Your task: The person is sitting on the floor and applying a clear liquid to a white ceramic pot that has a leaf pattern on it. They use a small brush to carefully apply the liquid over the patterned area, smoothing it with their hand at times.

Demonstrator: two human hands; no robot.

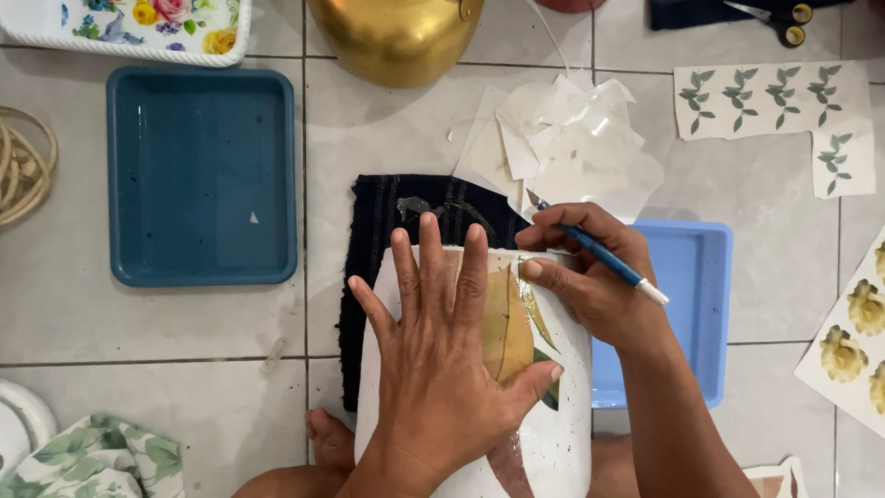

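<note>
A white speckled pot [562, 433] lies on its side on a dark cloth [387, 221], with a yellow and green leaf picture [521, 337] stuck on it. My left hand [442, 360] lies flat on the pot, fingers spread, pressing over the picture. My right hand [590, 277] grips a blue-handled craft knife [599, 256], its blade pointing up-left past the pot's rim, while its thumb rests on the picture's upper edge.
A dark blue tray [201, 175] sits at the left, a light blue tray [696, 277] under my right wrist. Torn white backing papers [572, 138] lie above the cloth. Leaf sheets [770, 97], flower sheets [853, 332], scissors [784, 18], a gold pot [396, 37] surround them.
</note>
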